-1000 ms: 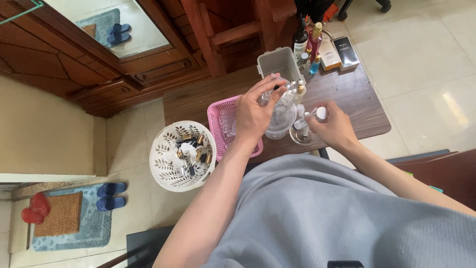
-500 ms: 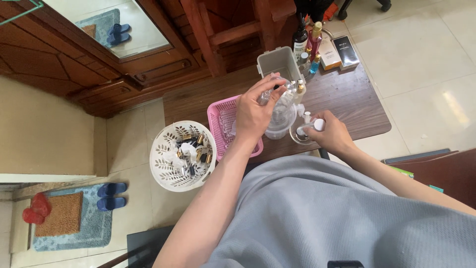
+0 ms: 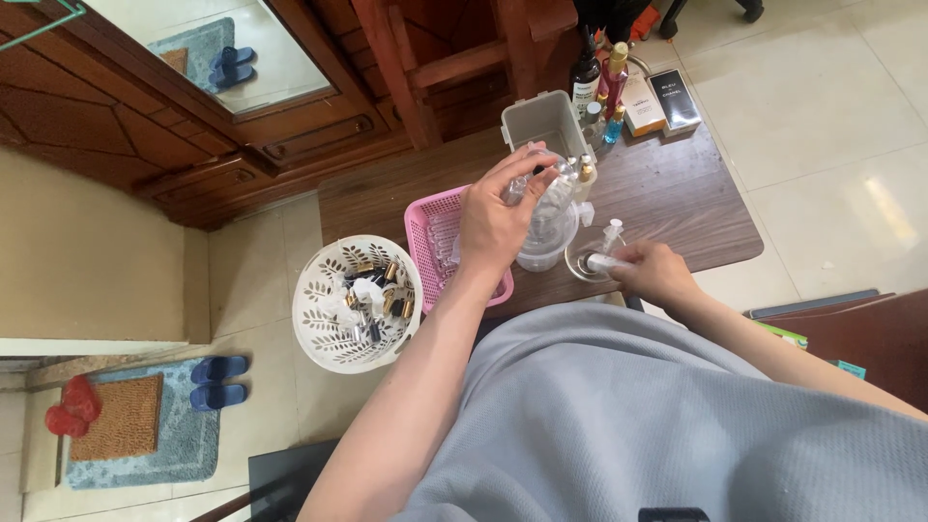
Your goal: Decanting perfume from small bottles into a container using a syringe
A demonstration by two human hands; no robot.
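The left hand (image 3: 495, 224) curls around a clear bottle (image 3: 546, 208), fingers wrapped over its upper part, holding it upright above a clear round container (image 3: 541, 253) on the dark wooden table (image 3: 677, 208). The bottle's cap end is partly hidden behind the fingers. The right hand (image 3: 655, 274) is closed around a small white spray pump (image 3: 607, 259), pinching it just beside a small glass dish (image 3: 583, 266); whether the pump touches the dish is hard to tell. A pink basket (image 3: 430, 242) sits just left of the left hand, its contents unclear. A white round basket (image 3: 319, 309) of small caps stands at the table edge. A grey box (image 3: 541, 124) stands behind the bottle.
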